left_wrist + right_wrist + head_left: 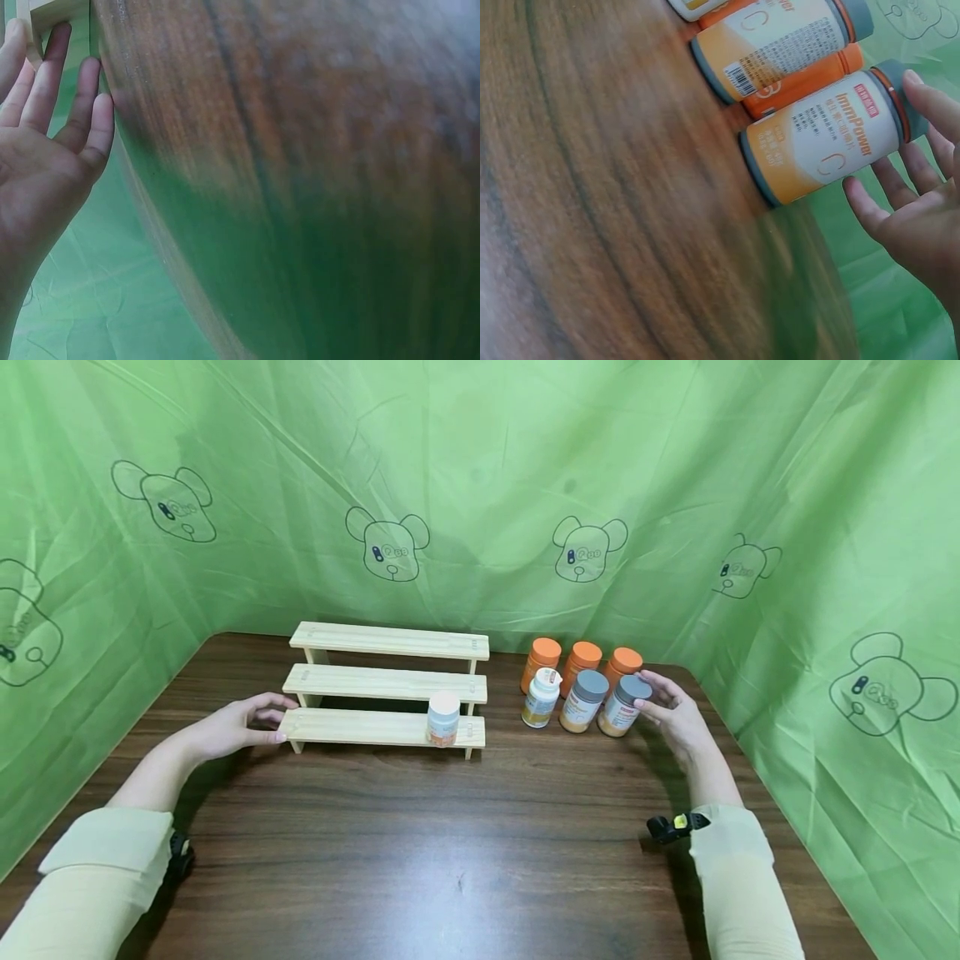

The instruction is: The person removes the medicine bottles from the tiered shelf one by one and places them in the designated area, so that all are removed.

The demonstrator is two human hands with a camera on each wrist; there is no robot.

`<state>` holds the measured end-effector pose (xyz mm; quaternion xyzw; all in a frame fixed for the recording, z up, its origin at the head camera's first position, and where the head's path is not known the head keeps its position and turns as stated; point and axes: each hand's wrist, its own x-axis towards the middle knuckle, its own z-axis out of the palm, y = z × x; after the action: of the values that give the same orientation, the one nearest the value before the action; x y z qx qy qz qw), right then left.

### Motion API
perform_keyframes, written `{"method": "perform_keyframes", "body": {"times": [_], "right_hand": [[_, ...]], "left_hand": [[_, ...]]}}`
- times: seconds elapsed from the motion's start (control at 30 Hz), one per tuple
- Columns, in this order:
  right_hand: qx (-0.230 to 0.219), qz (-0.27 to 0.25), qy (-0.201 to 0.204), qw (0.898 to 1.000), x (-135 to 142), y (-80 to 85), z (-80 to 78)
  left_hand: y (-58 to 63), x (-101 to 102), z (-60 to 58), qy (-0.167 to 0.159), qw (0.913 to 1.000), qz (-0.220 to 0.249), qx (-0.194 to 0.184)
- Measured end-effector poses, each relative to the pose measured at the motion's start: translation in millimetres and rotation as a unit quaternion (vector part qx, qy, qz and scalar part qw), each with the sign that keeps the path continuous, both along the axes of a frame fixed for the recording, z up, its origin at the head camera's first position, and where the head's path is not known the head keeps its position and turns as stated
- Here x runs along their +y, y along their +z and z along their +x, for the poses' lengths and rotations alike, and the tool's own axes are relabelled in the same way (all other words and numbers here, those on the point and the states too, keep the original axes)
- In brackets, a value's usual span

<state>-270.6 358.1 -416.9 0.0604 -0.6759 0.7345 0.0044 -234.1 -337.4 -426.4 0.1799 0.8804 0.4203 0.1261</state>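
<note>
A three-step wooden display rack (386, 683) stands at the back of the table. My left hand (236, 727) holds the left end of its lowest step, thumb at the front edge and fingers behind; the left wrist view shows this hand (45, 157) at the wood. A white-capped bottle (443, 720) stands at the right end of that step. To the right, my right hand (678, 714) pinches the grey lid of the rightmost pill bottle (619, 713), which stands upright on the table. In the right wrist view, the thumb lies on this bottle's (821, 139) lid.
Beside the held bottle stand another grey-lidded bottle (583, 703) and a white bottle (541, 700). Behind them is a row of three orange bottles (542, 663). Green cloth (480, 468) with bear drawings surrounds the dark wooden table (450, 843).
</note>
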Motion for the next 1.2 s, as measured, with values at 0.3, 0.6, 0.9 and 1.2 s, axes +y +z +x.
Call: {"method": "perform_keyframes", "body": {"times": [0.3, 0.6, 0.9, 1.2], "right_hand": [[0.021, 0.037, 0.012, 0.999, -1.4, 19.1, 5.4], [0.058, 0.079, -0.002, 0.995, -4.8, 44.4, 12.0], [0.095, 0.044, 0.014, 0.994, -15.4, 69.4, 22.2], [0.106, 0.039, 0.032, 0.993, -31.7, 91.3, 31.0]], "left_hand": [[-0.7, 0.6, 0.2, -0.001, 1.0000, 0.010, 0.000], [-1.5, 0.5, 0.1, -0.002, 0.9999, 0.012, 0.002], [-3.2, -1.1, -1.5, -0.006, 0.9999, 0.010, 0.005], [-1.9, -0.9, -1.0, -0.002, 0.9999, 0.012, 0.000]]}}
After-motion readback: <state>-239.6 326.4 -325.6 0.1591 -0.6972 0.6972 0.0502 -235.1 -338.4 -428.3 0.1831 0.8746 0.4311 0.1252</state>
